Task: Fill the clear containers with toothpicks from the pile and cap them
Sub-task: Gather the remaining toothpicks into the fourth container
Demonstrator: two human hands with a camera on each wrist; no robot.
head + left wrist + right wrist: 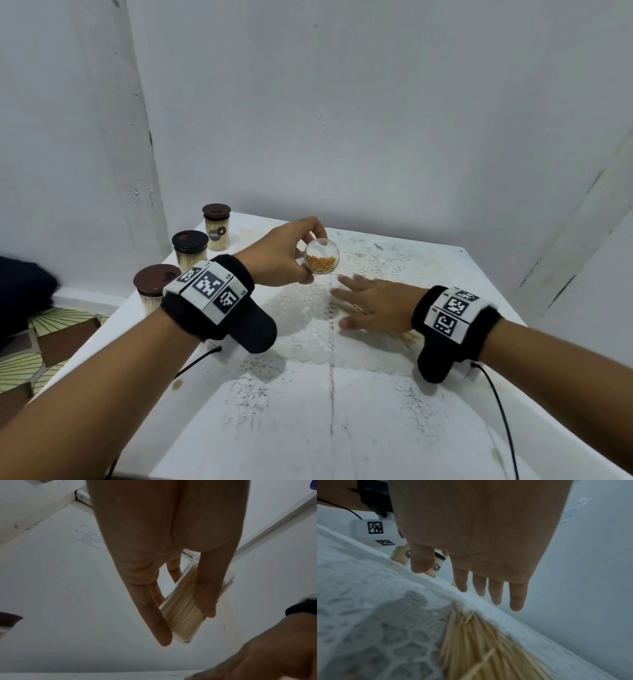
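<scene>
Toothpick pile (409,337) — mostly hidden under right hand (373,305).

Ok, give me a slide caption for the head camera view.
Left hand holds a partly filled clear plastic container while the open right hand reaches over loose wooden toothpicks.

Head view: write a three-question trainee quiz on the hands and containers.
1. True or false: the left hand holds an uncapped clear container.
2. How many capped containers stand along the table's left edge?
A) one B) three C) five
3. Fill in: the right hand is spread flat over the toothpick ____.

Key: 1 true, its open mouth shows toothpick ends; 2 B, near, middle, far; 3 pile.
</scene>
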